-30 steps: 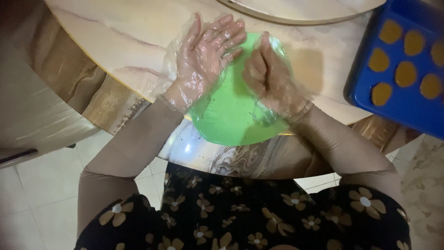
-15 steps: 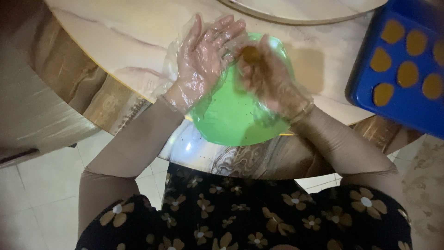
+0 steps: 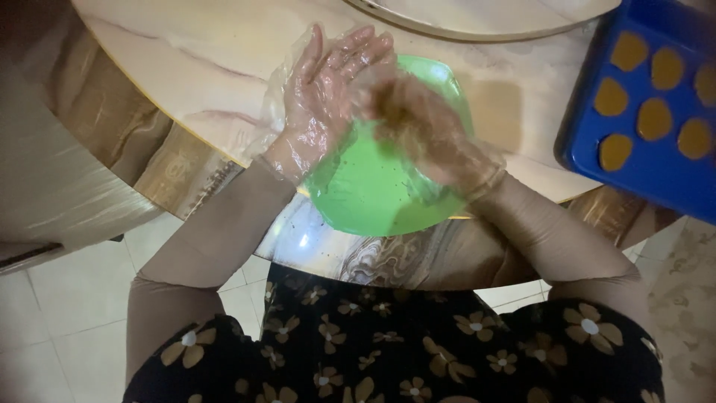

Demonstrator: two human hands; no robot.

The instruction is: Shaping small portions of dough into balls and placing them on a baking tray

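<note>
Both my hands wear thin clear plastic gloves and meet above a bright green plate (image 3: 373, 201) at the near edge of a round marble table (image 3: 186, 67). My left hand (image 3: 321, 104) is held flat, palm toward the right, with its fingers stretched out. My right hand (image 3: 440, 145) is motion-blurred and pressed against the left palm. A brown lump of dough (image 3: 389, 95) shows between the two palms. The plate is speckled with dark crumbs.
A blue tray (image 3: 589, 160) at the right holds several flat brown dough discs (image 3: 655, 118). A raised round turntable (image 3: 485, 19) sits at the table's far side. Pale floor tiles show at lower left, and my flowered black garment is below.
My right hand has slid left across the plate onto my left palm, and the brown dough has come into sight between them. The left hand has barely shifted.
</note>
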